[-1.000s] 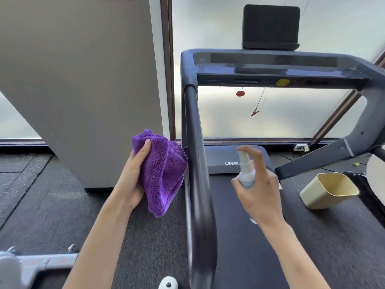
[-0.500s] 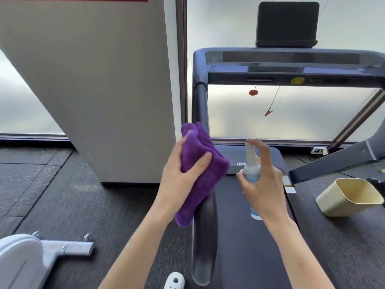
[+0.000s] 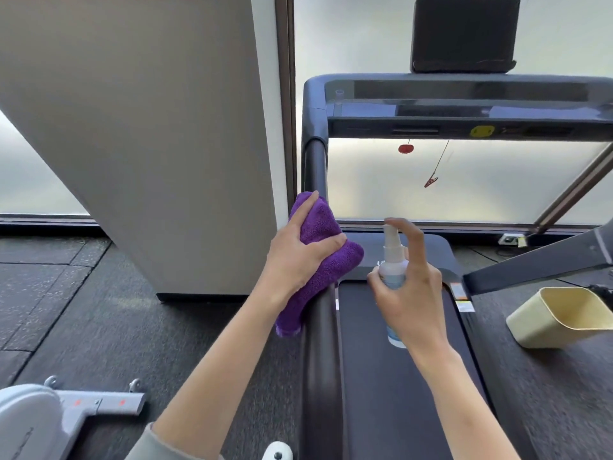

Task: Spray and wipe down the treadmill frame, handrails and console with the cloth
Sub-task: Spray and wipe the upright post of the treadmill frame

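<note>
Nearest to the camera, at the bottom left, a part of a grey machine (image 3: 49, 416) stands on the dark floor, well apart from the work. Just to its right begins the left handrail (image 3: 320, 360), a dark tube that runs away from the person toward the console.

Further along this rail, the left hand (image 3: 298, 257) now presses the purple cloth (image 3: 326, 260) onto the tube, with the fingers curled over the fabric and the cloth draped over the rail's left side. One second ago the cloth was held in the air to the left of the rail, not touching it; since then it came onto the rail and went a little further toward the console. So the wiping of this handrail has begun, I think.

To the right, above the belt (image 3: 398, 376), the right hand (image 3: 411, 293) grips the spray bottle (image 3: 393, 260) upright, one finger on top of the nozzle, as before.

A beige bin (image 3: 564, 317) lies on the floor at the right. Farthest is the console (image 3: 464, 107), apparently not wiped yet.
</note>
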